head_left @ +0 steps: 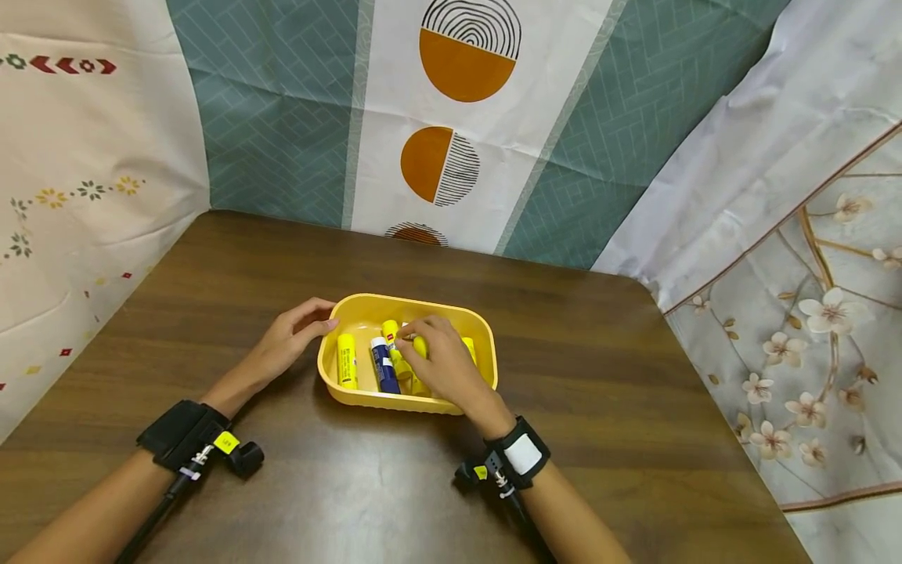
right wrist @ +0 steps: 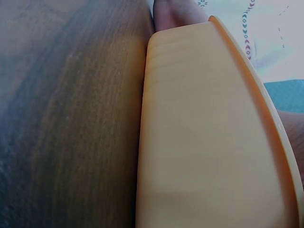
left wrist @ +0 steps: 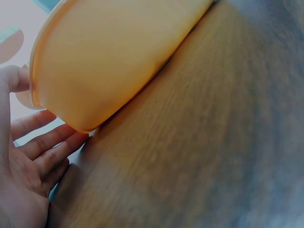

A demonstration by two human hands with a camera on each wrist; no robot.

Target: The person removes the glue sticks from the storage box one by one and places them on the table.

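Observation:
A yellow plastic tray [head_left: 405,402] sits on the wooden table with several glue sticks in it. At its left end my left hand [head_left: 290,341] holds the rim, thumb over the edge and fingers spread against the outer wall, as the left wrist view also shows. My right hand [head_left: 445,362] reaches in over the right half and pinches a yellow glue stick [head_left: 420,346], mostly hidden by the fingers. Left of it lie a dark blue glue stick [head_left: 384,368] with a white cap and another yellow one [head_left: 347,360]. In the right wrist view, the tray's outer wall [right wrist: 204,128] hides the right fingers.
The brown table [head_left: 634,407] extends around the tray. Patterned cloths hang behind it, with a teal and white one [head_left: 282,117] at the back and floral ones at both sides. Each wrist wears a black strap with a small camera [head_left: 245,460].

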